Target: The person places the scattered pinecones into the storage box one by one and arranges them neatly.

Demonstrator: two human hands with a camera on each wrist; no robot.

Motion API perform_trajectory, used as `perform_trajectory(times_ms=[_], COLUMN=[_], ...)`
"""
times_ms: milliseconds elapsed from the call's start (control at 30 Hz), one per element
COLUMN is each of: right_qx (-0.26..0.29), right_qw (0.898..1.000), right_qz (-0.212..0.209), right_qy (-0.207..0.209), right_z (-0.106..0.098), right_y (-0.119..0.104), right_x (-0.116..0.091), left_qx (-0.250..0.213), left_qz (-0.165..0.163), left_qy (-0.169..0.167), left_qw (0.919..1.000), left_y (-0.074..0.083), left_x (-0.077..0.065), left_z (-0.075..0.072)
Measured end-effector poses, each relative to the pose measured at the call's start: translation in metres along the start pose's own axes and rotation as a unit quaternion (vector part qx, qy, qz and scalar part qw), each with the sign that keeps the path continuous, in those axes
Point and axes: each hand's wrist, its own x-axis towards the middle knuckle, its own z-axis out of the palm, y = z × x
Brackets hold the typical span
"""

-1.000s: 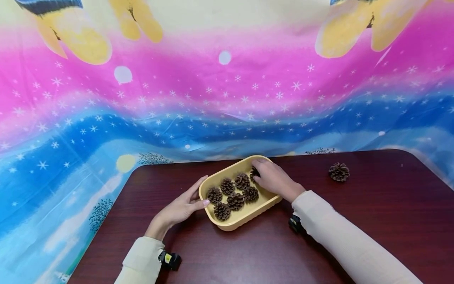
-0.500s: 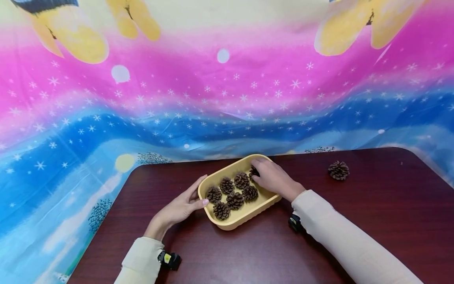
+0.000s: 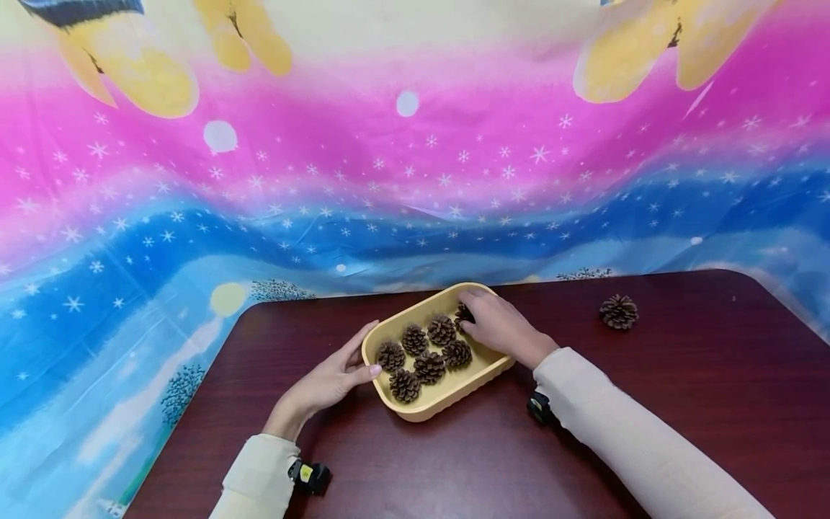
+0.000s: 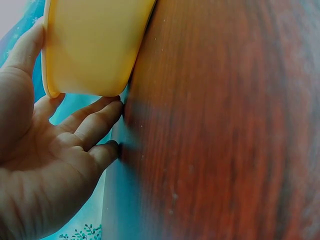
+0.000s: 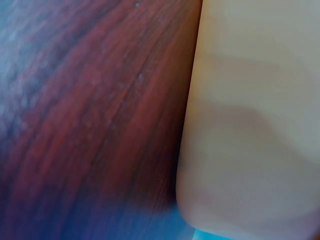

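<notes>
A yellow oblong tub (image 3: 447,401) stands slantwise on the table, with several brown pine cones (image 3: 429,367) lying in its left and middle part. My left hand (image 3: 327,378) holds the tub's left end, thumb at the rim and fingers along the outer wall. In the left wrist view, the fingers of that hand (image 4: 55,150) reach beneath the tub's rim (image 4: 46,60). My right hand (image 3: 502,324) reaches over the rim into the far right end and grips a pine cone (image 3: 464,317), partly hidden by the fingers. Only the tub's side wall (image 5: 250,125) fills the right wrist view.
One loose pine cone (image 3: 619,312) lies on the dark red-brown table (image 3: 402,468) at the far right. Behind the table's back edge hangs a printed snowflake cloth (image 3: 363,180). Black devices (image 3: 310,476) sit on both wrists.
</notes>
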Motion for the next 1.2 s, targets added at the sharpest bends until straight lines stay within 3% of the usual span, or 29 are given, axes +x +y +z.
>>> perform_trajectory(times_ms=[567, 900, 1200], right_qx=[-0.002, 0.019, 0.015], right_qw=[1.0, 0.999, 0.999], right_qz=[-0.003, -0.018, -0.013], right_qy=[0.002, 0.033, 0.046], right_z=[-0.002, -0.002, -0.014], right_y=[-0.002, 0.0, 0.003], right_x=[-0.001, -0.006, -0.013], left_qx=[-0.009, -0.007, 0.001], left_qz=[-0.004, -0.011, -0.004], left_qy=[0.003, 0.005, 0.005], left_qw=[0.9999, 0.9999, 1.0], left_y=[0.001, 0.001, 0.001], left_x=[0.0, 0.0, -0.001], left_z=[0.001, 0.003, 0.001])
